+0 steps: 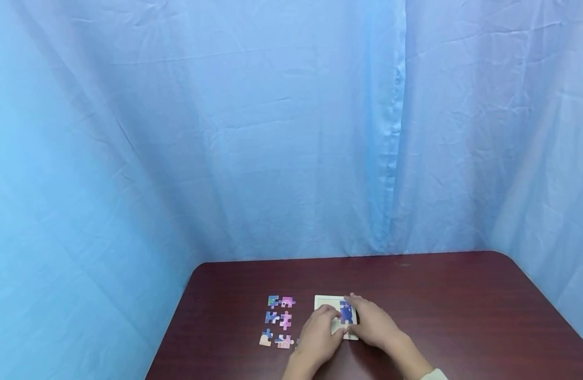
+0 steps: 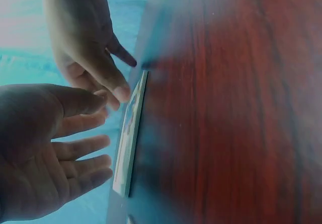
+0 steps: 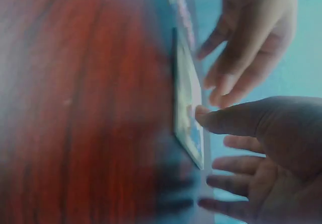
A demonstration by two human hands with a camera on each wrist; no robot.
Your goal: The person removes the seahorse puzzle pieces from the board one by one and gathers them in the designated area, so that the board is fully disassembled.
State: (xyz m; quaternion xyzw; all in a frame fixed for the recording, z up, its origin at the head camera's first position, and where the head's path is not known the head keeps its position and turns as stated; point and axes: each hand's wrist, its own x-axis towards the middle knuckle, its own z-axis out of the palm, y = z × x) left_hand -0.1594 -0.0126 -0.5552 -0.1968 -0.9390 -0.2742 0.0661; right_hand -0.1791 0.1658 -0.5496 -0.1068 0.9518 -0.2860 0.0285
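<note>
A square, pale puzzle tray [image 1: 323,302] lies flat on the table, with blue-purple puzzle pieces [image 1: 346,312] along its right side. Over the tray's left and middle part is my left hand [image 1: 318,333], its thumb and fingers loosely bent, with no piece showing between them. My right hand [image 1: 375,323] is at the tray's right edge, fingers spread along the far corner and thumb near the front. In the right wrist view, that thumb [image 3: 226,121] reaches the pieces in the tray [image 3: 187,98]. Both hands come close together above it.
Left of the tray, loose jigsaw pieces lie in short rows, among them a pink piece [image 1: 287,302], a blue piece [image 1: 271,317] and a blue-and-cream piece [image 1: 266,338]. Another is partly hidden by the left hand. Blue curtains [image 1: 291,158] hang around the dark red table [image 1: 452,301].
</note>
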